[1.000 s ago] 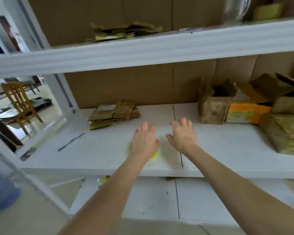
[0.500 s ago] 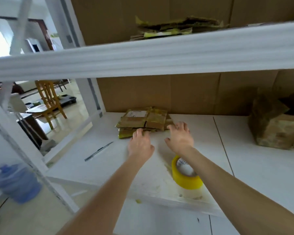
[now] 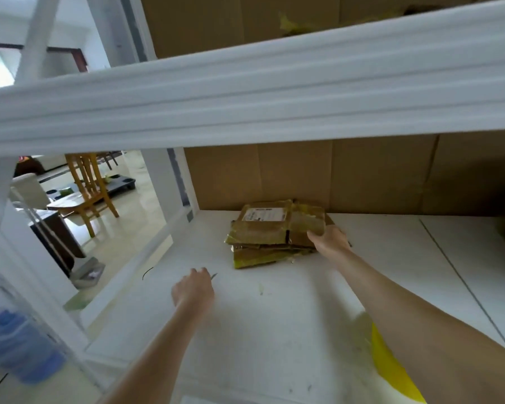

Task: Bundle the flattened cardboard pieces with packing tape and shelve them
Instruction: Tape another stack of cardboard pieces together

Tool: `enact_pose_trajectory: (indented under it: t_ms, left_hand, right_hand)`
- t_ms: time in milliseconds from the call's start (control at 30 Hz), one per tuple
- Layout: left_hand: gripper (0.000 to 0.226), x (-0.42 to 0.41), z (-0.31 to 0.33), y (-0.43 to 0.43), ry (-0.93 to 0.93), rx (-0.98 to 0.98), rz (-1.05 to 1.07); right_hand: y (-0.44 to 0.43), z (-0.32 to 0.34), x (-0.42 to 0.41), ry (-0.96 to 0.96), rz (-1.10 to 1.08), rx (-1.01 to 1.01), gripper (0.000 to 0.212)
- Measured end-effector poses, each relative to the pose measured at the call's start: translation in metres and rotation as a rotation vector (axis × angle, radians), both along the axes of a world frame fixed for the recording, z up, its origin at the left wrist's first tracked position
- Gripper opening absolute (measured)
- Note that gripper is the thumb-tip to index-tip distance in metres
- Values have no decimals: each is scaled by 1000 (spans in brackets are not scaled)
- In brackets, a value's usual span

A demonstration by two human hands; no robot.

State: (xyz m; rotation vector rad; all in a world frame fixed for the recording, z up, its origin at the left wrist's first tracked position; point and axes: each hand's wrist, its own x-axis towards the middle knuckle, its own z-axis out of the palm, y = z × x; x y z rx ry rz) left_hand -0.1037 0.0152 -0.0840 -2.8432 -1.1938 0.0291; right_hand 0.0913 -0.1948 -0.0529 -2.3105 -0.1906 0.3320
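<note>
A stack of flattened brown cardboard pieces (image 3: pixel 263 231) with yellow tape and a white label lies at the back of the white shelf (image 3: pixel 274 316). My right hand (image 3: pixel 331 242) grips the stack's right edge, thumb on top. My left hand (image 3: pixel 194 287) is lower and to the left, fingers curled over a thin grey pen-like tool (image 3: pixel 215 276) whose tip pokes out beside the fingers. The yellow packing tape roll (image 3: pixel 391 371) sits at the shelf's front right, mostly hidden by my right forearm.
A thick white shelf beam (image 3: pixel 274 91) crosses overhead, with more cardboard on the level above. Brown cardboard sheeting (image 3: pixel 362 176) lines the back. A white upright post (image 3: pixel 169 185) stands left. Beyond it are a wooden chair (image 3: pixel 88 185) and a blue water jug (image 3: pixel 21 345).
The view has swung left and closer. My right hand reached forward and took the stack's right edge. My left hand moved left and down onto the thin tool.
</note>
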Motion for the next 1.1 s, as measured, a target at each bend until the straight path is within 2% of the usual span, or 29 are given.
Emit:
enact_pose_trajectory:
  t_ms: [67,167,233,367,433,533,600,700,800,867,1000,1100]
  left_hand:
    - [31,-4,0,22,-14,-29,-2]
    - [28,-10,0,44,-23,-69,-29]
    - [25,-12,1,52,-18,-87,-74]
    - [32,-13,4,55,-11,-84,-160]
    - [37,-12,5,53,-37,-54,-205]
    - [40,-12,5,51,-147,-22,-330]
    - [40,-13,5,47,-250,-48,-398]
    - [42,-11,14,43,-374,-215,-450]
    - [43,-3,26,37,-494,-406,-466]
    - [46,-2,37,33,-666,-538,-374]
    - [61,1,67,37,-1045,-813,-86]
    - [55,4,85,38,-1102,-1052,-82]
  right_hand:
    - [9,0,3,4,-99,33,34]
    - [21,1,1,46,-182,33,57]
    - [26,-2,-3,56,-203,19,64]
    - [35,-4,-13,82,-303,50,65]
    - [39,-3,-15,92,-333,120,58]
    - [46,-4,-20,143,-402,232,56]
    - [53,-2,-28,164,-426,398,52]
    - [63,14,-46,250,-412,807,31]
    - [59,31,-63,256,-442,1033,14]
    - [47,39,-74,296,-444,1195,9]
    - [4,45,-92,274,-305,1235,27]
    - [-29,37,-110,220,-185,1157,24]
